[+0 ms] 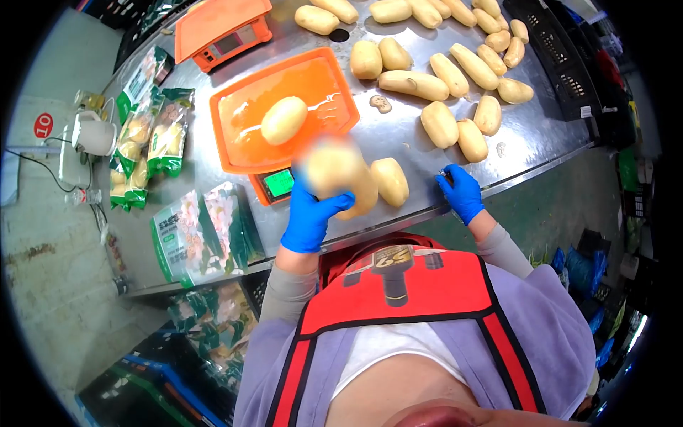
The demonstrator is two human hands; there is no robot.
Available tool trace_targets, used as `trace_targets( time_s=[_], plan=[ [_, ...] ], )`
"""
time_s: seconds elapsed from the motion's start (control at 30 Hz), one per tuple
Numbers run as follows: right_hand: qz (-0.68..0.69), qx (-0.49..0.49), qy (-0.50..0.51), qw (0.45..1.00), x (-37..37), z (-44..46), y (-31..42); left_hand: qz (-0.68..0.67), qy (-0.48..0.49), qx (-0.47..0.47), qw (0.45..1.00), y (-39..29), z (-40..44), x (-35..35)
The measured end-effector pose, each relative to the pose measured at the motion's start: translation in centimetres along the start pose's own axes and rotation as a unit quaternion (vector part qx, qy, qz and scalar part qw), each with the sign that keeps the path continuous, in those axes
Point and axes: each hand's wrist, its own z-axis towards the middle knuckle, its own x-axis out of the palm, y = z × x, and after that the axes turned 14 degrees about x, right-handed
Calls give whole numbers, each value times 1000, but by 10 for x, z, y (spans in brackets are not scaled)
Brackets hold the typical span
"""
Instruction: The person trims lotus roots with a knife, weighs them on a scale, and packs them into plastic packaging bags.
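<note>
My left hand (310, 219), in a blue glove, is closed around a pale lotus root piece (333, 169) in front of the orange tray (235, 146). The upper part of that piece is blurred. Close behind it is another piece (366, 193), and a further one (389, 182) lies to its right. In the tray rests a single lotus root piece (284, 120). At the table's near edge, my right hand (462, 193), also gloved in blue, has its fingers curled. A small dark thing shows at its fingertips, too small to name.
The tray sits on a scale with a green display (278, 183). An orange scale (223, 32) stands behind. Many lotus root pieces (414, 85) cover the metal table's far right, beside a black crate (558, 60). Filled bags (168, 135) and flat printed bags (203, 231) lie left.
</note>
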Motion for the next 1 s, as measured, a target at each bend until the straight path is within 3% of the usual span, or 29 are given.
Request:
trace_targets(
  time_s=[0.13, 0.2, 0.23, 0.33, 0.47, 0.53, 0.6, 0.63, 0.67, 0.73, 0.8, 0.87, 0.93, 1.0],
  plan=[
    [-62, -107, -56, 991, -2, -1, 7, -133, -46, -20, 990, 9, 1, 2],
    [124, -132, 36, 983, -12, -9, 48, -225, -58, -9, 973, 18, 2, 2],
    [234, -99, 159, 954, -21, -15, 75, -224, -62, -7, 973, 19, 3, 4],
    [434, -54, 437, 786, -30, -33, 148, -304, -73, 5, 950, 18, 2, 10],
    [453, -167, 381, 788, -8, -46, 197, -308, -205, -30, 928, -3, -6, 10],
    [417, -108, 444, 786, -14, -47, 213, -306, -255, -22, 917, -10, -12, -3],
    [390, -136, 439, 798, 2, -39, 211, -158, -246, 65, 954, -5, -19, -30],
    [375, -104, 483, 785, 7, -35, 212, -77, -247, 83, 963, -4, -23, -42],
    [358, -71, 525, 769, 11, -35, 216, -75, -259, 88, 959, -5, -27, -51],
    [345, -98, 525, 772, 16, -37, 226, -153, -266, 19, 952, -7, -39, -64],
    [456, 37, 657, 600, 23, -33, 236, -181, -297, 16, 937, -8, -52, -70],
    [434, -9, 665, 607, 24, -41, 252, -268, -298, 18, 916, -14, -67, -70],
    [369, -50, 656, 656, 28, -46, 268, -251, -319, 28, 913, -5, -80, -82],
    [353, -57, 665, 656, 35, -52, 276, -231, -316, 62, 918, -6, -91, -86]
  ],
)
